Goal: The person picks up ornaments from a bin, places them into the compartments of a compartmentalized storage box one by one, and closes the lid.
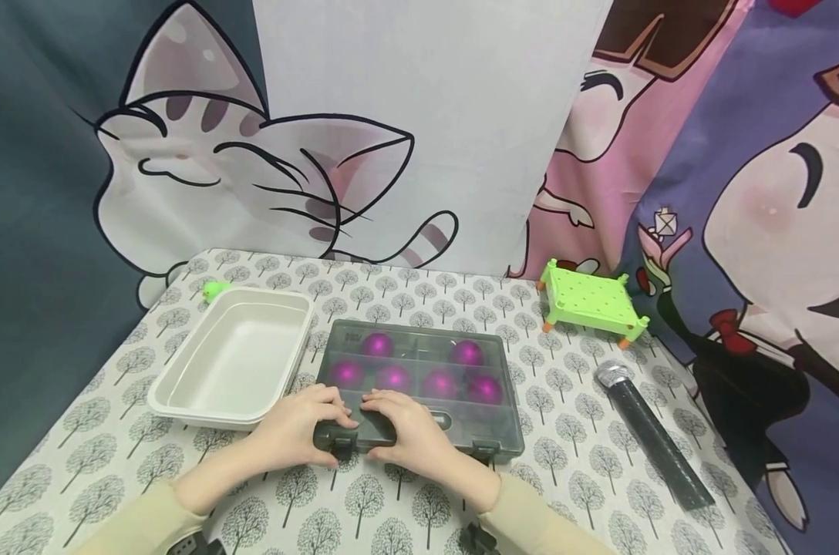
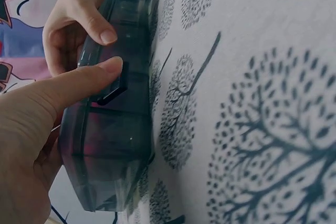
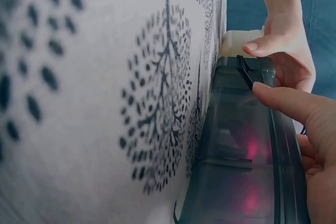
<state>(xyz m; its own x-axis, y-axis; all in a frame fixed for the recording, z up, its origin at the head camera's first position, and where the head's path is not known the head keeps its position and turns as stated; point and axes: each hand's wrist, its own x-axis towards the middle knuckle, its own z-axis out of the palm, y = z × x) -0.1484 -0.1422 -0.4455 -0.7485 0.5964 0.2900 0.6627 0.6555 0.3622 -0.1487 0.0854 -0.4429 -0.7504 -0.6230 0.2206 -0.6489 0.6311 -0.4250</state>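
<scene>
A grey translucent compartment box (image 1: pixel 419 385) lies closed on the table, with several purple balls (image 1: pixel 393 378) showing through its lid. My left hand (image 1: pixel 298 424) grips its front left corner, fingers over the lid and thumb at the dark left latch (image 2: pixel 113 90). Beside it, my right hand (image 1: pixel 416 432) holds the front edge, fingers on the lid and thumb low on the front wall. In the right wrist view the latch (image 3: pixel 244 72) stands angled out from the wall, the right thumb right by its end. A second latch (image 1: pixel 486 447) sits at the front right.
Left of the box stands a white plastic tray (image 1: pixel 235 358), with a small green toy (image 1: pixel 214 290) behind it. At the back right is a green toy bed (image 1: pixel 589 299) with orange feet. A black toy microphone (image 1: pixel 655 435) lies to the right. Printed curtains hang behind the table.
</scene>
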